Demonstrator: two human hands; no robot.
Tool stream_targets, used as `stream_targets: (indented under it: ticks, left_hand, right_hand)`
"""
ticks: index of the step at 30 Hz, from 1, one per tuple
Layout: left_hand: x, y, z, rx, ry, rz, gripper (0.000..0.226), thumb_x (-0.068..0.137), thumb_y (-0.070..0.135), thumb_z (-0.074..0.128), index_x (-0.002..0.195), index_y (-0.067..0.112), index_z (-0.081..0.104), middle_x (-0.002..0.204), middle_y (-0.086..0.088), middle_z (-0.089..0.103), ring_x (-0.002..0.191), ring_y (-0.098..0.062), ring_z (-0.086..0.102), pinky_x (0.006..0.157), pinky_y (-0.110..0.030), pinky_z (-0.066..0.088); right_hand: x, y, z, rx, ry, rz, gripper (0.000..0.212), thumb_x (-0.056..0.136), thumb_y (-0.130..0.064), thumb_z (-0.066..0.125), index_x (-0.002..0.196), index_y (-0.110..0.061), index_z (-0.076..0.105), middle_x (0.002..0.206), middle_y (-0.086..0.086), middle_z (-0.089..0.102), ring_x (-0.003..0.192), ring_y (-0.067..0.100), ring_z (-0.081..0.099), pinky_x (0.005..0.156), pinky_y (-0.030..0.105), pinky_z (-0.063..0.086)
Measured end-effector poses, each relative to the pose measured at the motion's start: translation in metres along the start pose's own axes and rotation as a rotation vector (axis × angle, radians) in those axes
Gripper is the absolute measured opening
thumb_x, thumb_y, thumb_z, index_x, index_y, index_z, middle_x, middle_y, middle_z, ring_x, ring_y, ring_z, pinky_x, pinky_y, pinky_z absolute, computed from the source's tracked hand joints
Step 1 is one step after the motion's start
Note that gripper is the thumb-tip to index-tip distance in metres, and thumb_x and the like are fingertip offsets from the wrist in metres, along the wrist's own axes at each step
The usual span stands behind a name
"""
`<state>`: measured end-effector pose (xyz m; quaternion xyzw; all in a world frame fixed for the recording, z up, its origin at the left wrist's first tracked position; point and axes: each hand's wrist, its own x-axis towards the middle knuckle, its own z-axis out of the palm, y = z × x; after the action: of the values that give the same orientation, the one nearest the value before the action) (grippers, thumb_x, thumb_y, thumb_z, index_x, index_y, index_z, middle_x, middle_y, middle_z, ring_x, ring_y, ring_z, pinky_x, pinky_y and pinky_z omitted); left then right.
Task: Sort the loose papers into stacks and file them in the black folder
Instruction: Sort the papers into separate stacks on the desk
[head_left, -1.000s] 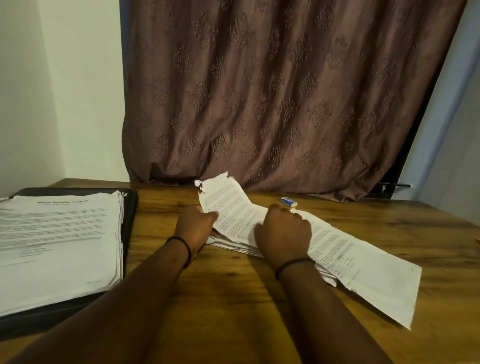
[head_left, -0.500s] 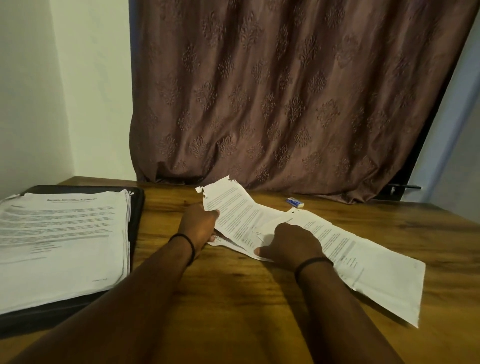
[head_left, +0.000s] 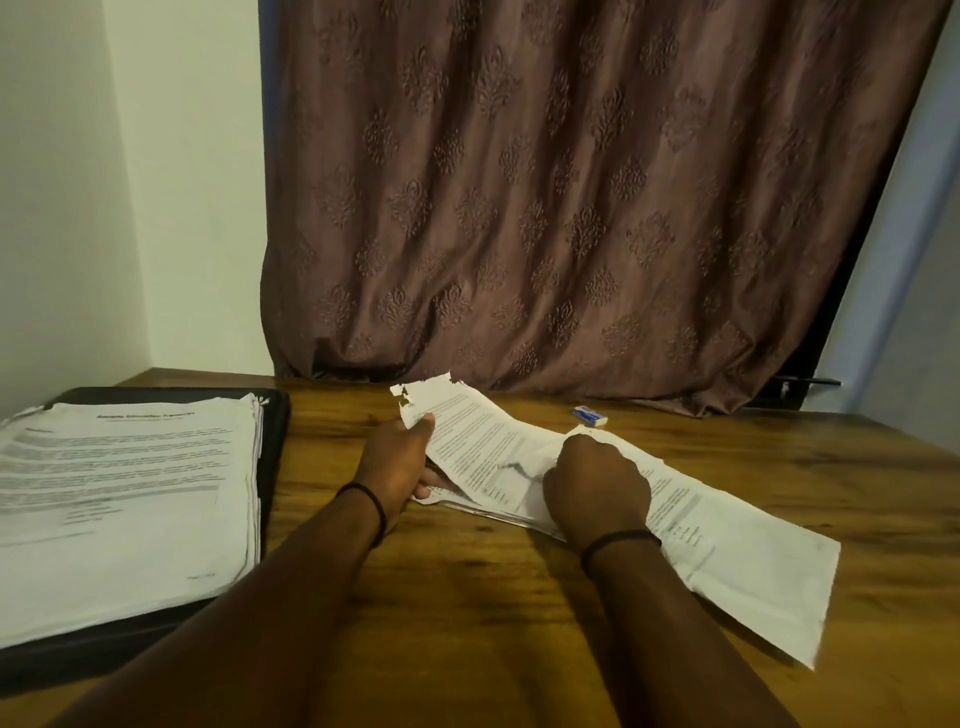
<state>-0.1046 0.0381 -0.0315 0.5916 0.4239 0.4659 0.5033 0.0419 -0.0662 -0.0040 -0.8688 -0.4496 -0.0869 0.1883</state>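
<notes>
Left hand (head_left: 397, 457) pinches the torn sheet (head_left: 467, 436), right hand (head_left: 597, 483) grips the loose papers (head_left: 727, 551). Pull apart too sharply and that ragged edge could rip further.

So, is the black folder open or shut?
Open, it seems: the paper stack lies inside the black folder, with its black rim showing around the sheets.
</notes>
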Motion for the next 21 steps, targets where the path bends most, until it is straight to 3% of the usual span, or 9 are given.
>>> stream_targets:
  ticks: [5, 8, 13, 16, 21]
  left_hand:
    - [-0.001, 0.000, 0.003, -0.012, -0.022, -0.023, 0.030, 0.105, 0.030, 0.039, 0.114, 0.011, 0.060, 0.093, -0.007, 0.072, 0.049, -0.015, 0.062, 0.045, -0.026, 0.041]
    - [-0.006, 0.003, 0.003, -0.060, -0.055, -0.036, 0.030, 0.105, 0.031, 0.037, 0.109, 0.011, 0.060, 0.089, -0.010, 0.074, 0.055, -0.023, 0.068, 0.042, -0.025, 0.037]
    - [-0.009, 0.006, 0.001, -0.150, -0.110, -0.064, 0.053, 0.104, 0.048, 0.025, 0.109, 0.011, 0.062, 0.087, -0.018, 0.074, 0.055, -0.024, 0.066, 0.044, -0.024, 0.035]
    - [-0.010, 0.007, 0.000, -0.170, -0.141, -0.059, 0.059, 0.101, 0.057, 0.018, 0.105, 0.019, 0.063, 0.087, -0.015, 0.075, 0.058, -0.024, 0.065, 0.048, -0.026, 0.034]
    - [-0.010, 0.007, 0.002, -0.166, -0.130, -0.067, 0.058, 0.102, 0.055, 0.021, 0.102, 0.017, 0.065, 0.078, -0.010, 0.075, 0.051, -0.019, 0.064, 0.048, -0.026, 0.034]
  right_hand:
    - [-0.003, -0.017, 0.004, 0.210, 0.344, -0.143, 0.024, 0.103, -0.034, 0.044, 0.120, -0.019, 0.053, 0.103, 0.004, 0.071, 0.090, 0.022, 0.069, 0.075, 0.034, 0.054]
    - [-0.005, -0.031, 0.019, 0.306, 0.471, -0.372, 0.019, 0.098, -0.028, 0.057, 0.114, -0.018, 0.057, 0.090, 0.004, 0.072, 0.074, 0.023, 0.070, 0.061, 0.034, 0.055]
    - [-0.007, -0.043, 0.037, 0.223, 0.358, -0.605, 0.040, 0.089, -0.035, 0.066, 0.124, -0.025, 0.048, 0.098, -0.002, 0.072, 0.080, 0.020, 0.069, 0.065, 0.036, 0.057]
    - [-0.006, -0.044, 0.043, 0.223, 0.334, -0.654, 0.036, 0.089, -0.035, 0.067, 0.119, -0.026, 0.049, 0.095, -0.003, 0.071, 0.076, 0.018, 0.066, 0.064, 0.032, 0.053]
    - [-0.004, -0.044, 0.049, 0.228, 0.306, -0.689, 0.031, 0.089, -0.029, 0.068, 0.113, -0.028, 0.049, 0.094, -0.004, 0.070, 0.075, 0.015, 0.064, 0.066, 0.032, 0.056]
